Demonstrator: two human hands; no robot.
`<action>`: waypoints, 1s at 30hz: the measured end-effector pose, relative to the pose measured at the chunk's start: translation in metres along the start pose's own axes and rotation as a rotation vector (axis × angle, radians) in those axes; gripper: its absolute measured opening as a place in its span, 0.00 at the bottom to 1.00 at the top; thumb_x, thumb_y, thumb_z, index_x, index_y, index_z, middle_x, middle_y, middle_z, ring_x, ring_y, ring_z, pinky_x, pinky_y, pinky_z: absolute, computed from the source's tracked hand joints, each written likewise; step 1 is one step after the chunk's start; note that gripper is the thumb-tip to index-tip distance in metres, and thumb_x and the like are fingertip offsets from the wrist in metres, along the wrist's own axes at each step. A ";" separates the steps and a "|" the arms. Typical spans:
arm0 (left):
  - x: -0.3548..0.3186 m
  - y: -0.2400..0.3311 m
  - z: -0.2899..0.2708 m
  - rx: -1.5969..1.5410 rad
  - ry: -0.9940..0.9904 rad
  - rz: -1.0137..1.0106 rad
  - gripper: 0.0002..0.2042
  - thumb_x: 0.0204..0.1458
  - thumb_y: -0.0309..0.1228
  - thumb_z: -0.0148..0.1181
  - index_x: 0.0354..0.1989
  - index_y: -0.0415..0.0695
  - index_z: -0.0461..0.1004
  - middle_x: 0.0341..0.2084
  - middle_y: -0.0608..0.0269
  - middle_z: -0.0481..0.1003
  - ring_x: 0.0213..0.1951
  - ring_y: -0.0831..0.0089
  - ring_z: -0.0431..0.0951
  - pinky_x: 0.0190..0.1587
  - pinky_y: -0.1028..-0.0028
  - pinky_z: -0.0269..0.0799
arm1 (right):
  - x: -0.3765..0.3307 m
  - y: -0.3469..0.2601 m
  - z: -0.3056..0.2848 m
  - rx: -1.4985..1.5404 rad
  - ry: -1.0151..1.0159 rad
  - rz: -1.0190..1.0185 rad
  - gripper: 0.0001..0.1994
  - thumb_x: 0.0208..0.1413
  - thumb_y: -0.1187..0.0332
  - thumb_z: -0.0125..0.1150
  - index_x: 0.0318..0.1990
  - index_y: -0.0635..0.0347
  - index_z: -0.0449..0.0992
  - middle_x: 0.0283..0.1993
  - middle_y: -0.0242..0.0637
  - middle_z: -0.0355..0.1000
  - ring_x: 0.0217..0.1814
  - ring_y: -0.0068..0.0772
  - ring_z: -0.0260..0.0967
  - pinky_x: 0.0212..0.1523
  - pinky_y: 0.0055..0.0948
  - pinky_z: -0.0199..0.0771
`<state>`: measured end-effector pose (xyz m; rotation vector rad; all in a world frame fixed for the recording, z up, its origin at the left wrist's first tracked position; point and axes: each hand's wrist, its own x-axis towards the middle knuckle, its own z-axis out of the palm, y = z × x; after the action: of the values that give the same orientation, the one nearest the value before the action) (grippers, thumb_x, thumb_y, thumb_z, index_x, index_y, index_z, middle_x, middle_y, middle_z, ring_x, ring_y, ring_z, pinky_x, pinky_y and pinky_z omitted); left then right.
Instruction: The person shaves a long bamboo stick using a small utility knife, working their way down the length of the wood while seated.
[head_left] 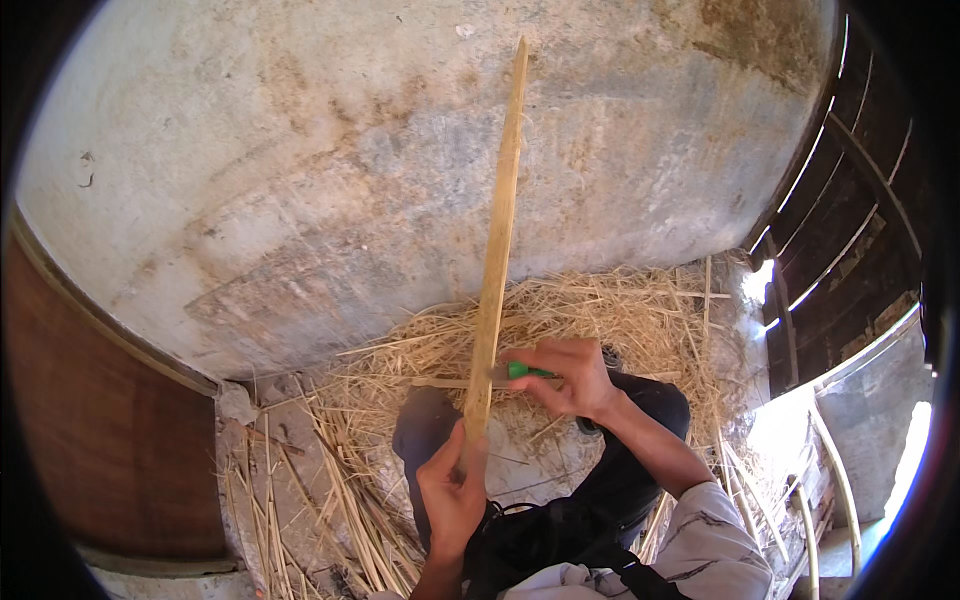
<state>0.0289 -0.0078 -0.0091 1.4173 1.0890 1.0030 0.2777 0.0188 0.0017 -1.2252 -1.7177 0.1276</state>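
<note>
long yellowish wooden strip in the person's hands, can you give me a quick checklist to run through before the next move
1. Left bare hand gripping the long yellowish wooden strip near its lower end: ok.
2. Right bare hand closed on the small green-handled tool: ok.
3. Left hand apart from the tool: ok, it sits lower on the strip.
4. Tool's working end clearly visible: cannot tell its shape, blurred at the strip.
5. Strip's upper tip clear of the stained grey wall: cannot tell, the depth is unclear.
6. Floor free of loose straw-coloured shavings: not ok, they lie heaped beyond the knees.
</note>
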 end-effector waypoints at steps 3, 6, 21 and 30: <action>-0.005 0.004 0.001 -0.038 -0.031 -0.047 0.18 0.67 0.23 0.64 0.64 0.31 0.77 0.32 0.73 0.77 0.29 0.90 0.66 0.26 0.83 0.58 | 0.004 0.003 -0.004 -0.039 0.026 0.018 0.19 0.54 0.61 0.80 0.52 0.56 0.88 0.28 0.36 0.77 0.25 0.35 0.74 0.27 0.33 0.73; -0.007 0.005 0.001 -0.083 -0.041 -0.040 0.19 0.67 0.23 0.64 0.65 0.33 0.77 0.30 0.75 0.74 0.28 0.91 0.64 0.25 0.83 0.57 | 0.008 0.005 -0.006 -0.045 0.048 -0.035 0.19 0.55 0.60 0.79 0.51 0.58 0.88 0.28 0.37 0.77 0.25 0.34 0.73 0.27 0.32 0.72; -0.051 -0.026 -0.036 -0.008 -0.160 -0.073 0.19 0.65 0.23 0.68 0.61 0.26 0.77 0.28 0.69 0.77 0.29 0.88 0.67 0.28 0.82 0.62 | 0.042 0.050 -0.047 -0.172 0.312 0.235 0.14 0.62 0.60 0.74 0.51 0.56 0.88 0.38 0.41 0.85 0.32 0.33 0.81 0.35 0.31 0.79; -0.057 -0.040 -0.049 -0.114 -0.184 -0.161 0.19 0.67 0.25 0.66 0.64 0.32 0.78 0.26 0.73 0.74 0.24 0.90 0.67 0.25 0.83 0.60 | 0.041 0.051 -0.035 -0.182 0.287 0.229 0.14 0.64 0.58 0.72 0.49 0.56 0.88 0.33 0.38 0.82 0.29 0.29 0.77 0.32 0.31 0.76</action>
<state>-0.0355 -0.0495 -0.0444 1.2815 0.9779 0.7912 0.3373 0.0607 0.0166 -1.4959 -1.3603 -0.0682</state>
